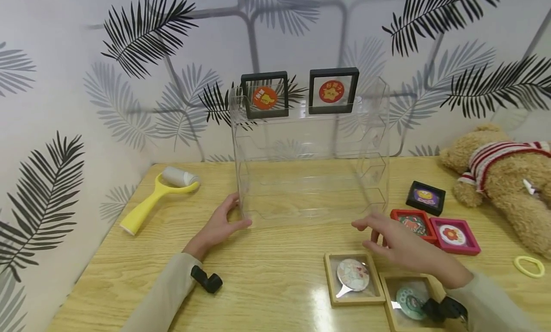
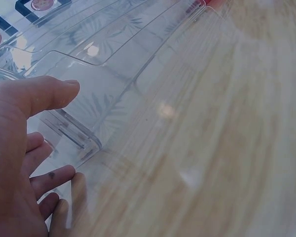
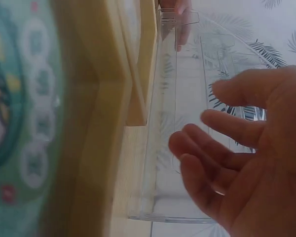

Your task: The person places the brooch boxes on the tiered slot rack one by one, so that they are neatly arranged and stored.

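A clear acrylic rack (image 1: 310, 212) with several tiers stands on the wooden table. My left hand (image 1: 221, 224) is at its lower left corner, fingers beside the side panel and thumb (image 2: 54, 93) stretched out in front. Close to the rack's lower right corner hovers my right hand (image 1: 398, 241), its fingers loosely bent with nothing between them. Atop the rack stand two black display frames, one holding an orange badge (image 1: 264, 98), the other a red star badge (image 1: 331, 91). Below the right hand lie two wood-rimmed frames, one with a pale badge (image 1: 353, 275), one with a teal badge (image 1: 410, 303).
Right of the rack lie a black frame (image 1: 425, 198), a red frame (image 1: 413, 225) and a pink frame (image 1: 454, 235). A teddy bear (image 1: 512, 179) in a striped top lies beyond them, near a yellow ring (image 1: 529, 267). A yellow-handled lint roller (image 1: 150, 205) rests at the left.
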`<state>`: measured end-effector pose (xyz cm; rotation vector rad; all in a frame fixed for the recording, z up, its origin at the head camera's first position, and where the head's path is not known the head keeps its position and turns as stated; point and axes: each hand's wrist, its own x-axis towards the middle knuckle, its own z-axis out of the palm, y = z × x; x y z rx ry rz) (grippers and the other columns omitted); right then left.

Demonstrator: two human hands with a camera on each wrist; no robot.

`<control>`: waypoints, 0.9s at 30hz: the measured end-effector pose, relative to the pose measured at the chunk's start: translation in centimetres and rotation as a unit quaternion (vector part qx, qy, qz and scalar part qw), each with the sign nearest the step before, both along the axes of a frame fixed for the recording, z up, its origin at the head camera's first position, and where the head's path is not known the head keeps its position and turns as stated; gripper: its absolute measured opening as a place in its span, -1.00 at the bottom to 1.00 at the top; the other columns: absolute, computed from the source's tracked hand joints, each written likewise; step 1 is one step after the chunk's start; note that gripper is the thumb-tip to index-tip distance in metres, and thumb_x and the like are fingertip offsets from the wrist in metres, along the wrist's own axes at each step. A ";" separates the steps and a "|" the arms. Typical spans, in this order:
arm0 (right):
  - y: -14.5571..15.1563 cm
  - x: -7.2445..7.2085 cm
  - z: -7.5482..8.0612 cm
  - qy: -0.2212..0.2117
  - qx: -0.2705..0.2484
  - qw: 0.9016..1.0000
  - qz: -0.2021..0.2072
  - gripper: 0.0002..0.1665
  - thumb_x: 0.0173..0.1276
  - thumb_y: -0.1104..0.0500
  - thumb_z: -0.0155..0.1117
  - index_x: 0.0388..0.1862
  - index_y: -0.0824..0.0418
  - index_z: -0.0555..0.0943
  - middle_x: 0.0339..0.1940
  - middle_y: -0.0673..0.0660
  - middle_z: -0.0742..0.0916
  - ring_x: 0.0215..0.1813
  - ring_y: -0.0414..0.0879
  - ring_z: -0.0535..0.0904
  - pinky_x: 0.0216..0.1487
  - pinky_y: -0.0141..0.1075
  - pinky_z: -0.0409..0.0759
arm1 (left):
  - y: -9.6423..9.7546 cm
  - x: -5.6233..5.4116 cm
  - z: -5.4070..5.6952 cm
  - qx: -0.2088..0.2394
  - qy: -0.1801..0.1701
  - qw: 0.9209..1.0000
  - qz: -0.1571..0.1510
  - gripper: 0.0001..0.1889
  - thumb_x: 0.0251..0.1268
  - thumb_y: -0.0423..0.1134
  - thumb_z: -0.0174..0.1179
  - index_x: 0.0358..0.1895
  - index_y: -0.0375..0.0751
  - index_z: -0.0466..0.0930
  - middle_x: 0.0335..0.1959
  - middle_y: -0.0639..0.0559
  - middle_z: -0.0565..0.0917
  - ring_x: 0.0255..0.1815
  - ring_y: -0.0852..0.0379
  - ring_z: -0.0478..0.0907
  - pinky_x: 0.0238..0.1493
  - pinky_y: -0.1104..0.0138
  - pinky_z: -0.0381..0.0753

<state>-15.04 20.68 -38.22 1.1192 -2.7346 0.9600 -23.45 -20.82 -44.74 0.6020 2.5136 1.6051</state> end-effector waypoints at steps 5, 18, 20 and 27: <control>0.1 1.0 -0.7 -0.032 0.043 0.999 0.003 -0.51 0.35 0.19 0.28 0.20 0.34 0.47 -0.03 0.19 0.57 -0.24 -0.32 0.45 -0.36 -0.41 0.53 | 0.0 0.2 0.3 -0.001 -0.010 1.000 0.002 -0.21 0.22 -0.27 0.32 0.47 -0.14 0.11 0.41 -0.23 0.30 0.44 -0.22 0.21 0.41 -0.14 0.12; 0.8 2.7 -1.5 -0.067 0.125 0.989 0.045 0.15 0.09 -0.26 0.40 0.41 0.44 0.19 0.32 0.36 0.40 0.27 0.27 0.37 0.13 0.03 0.52 | 0.1 0.3 0.4 -0.005 -0.005 1.000 -0.002 -0.22 0.23 -0.27 0.31 0.47 -0.14 0.11 0.40 -0.24 0.31 0.42 -0.23 0.23 0.39 -0.15 0.13; 0.9 2.7 -1.6 -0.081 0.126 0.987 0.055 0.22 0.05 -0.27 0.41 0.44 0.44 0.14 0.34 0.38 0.36 0.28 0.29 0.34 0.15 -0.01 0.52 | 0.1 0.3 0.4 -0.008 -0.003 1.000 -0.001 -0.22 0.22 -0.26 0.32 0.47 -0.14 0.11 0.39 -0.25 0.33 0.41 -0.23 0.24 0.38 -0.15 0.15; 0.5 2.3 -1.5 -0.119 0.128 0.983 0.062 0.29 -0.03 -0.34 0.43 0.44 0.41 0.15 0.30 0.30 0.34 0.24 0.16 0.31 0.14 -0.16 0.52 | 0.0 0.2 0.3 -0.012 -0.009 1.000 0.001 -0.20 0.22 -0.24 0.32 0.48 -0.13 0.09 0.39 -0.24 0.32 0.41 -0.22 0.24 0.38 -0.14 0.16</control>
